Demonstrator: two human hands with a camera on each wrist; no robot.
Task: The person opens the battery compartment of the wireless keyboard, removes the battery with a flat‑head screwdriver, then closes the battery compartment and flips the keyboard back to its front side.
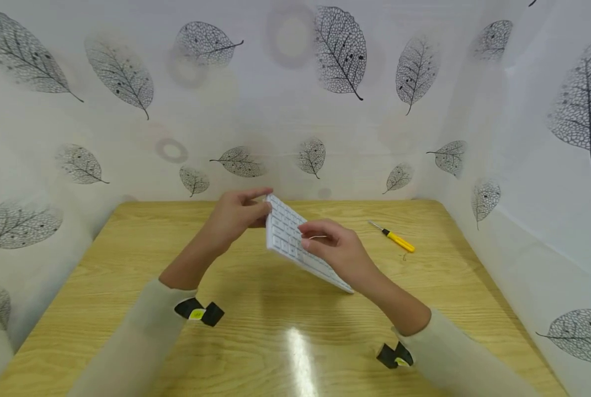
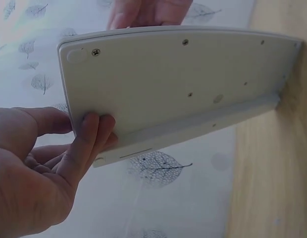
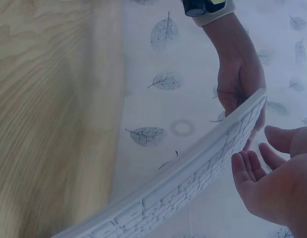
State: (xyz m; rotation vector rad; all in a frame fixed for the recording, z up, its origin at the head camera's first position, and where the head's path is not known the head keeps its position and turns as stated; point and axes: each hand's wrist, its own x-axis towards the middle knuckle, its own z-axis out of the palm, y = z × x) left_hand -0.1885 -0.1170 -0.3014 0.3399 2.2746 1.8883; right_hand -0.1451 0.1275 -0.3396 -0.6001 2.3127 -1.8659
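A white keyboard point(image 1: 281, 238) is held up on a slant, its keys toward the head camera and its far end low, near the table. My left hand point(image 1: 228, 220) grips the raised end; in the left wrist view its fingers point(image 2: 89, 134) press the pale underside point(image 2: 143, 84), which has several screws point(image 2: 96, 52) in it. In front of the keys is my right hand point(image 1: 342, 251), fingers loosely bent. The right wrist view shows that hand point(image 3: 277, 186) beside the keyboard point(image 3: 185, 183) with nothing in its grasp; contact with the keys cannot be made out.
On the wooden table point(image 1: 141, 242), to the right, lies a screwdriver point(image 1: 398, 240) with a yellow handle. Tiny brownish bits point(image 1: 404, 257) lie just below its handle. White leaf-print sheeting point(image 1: 275, 110) stands behind the table and along both sides.
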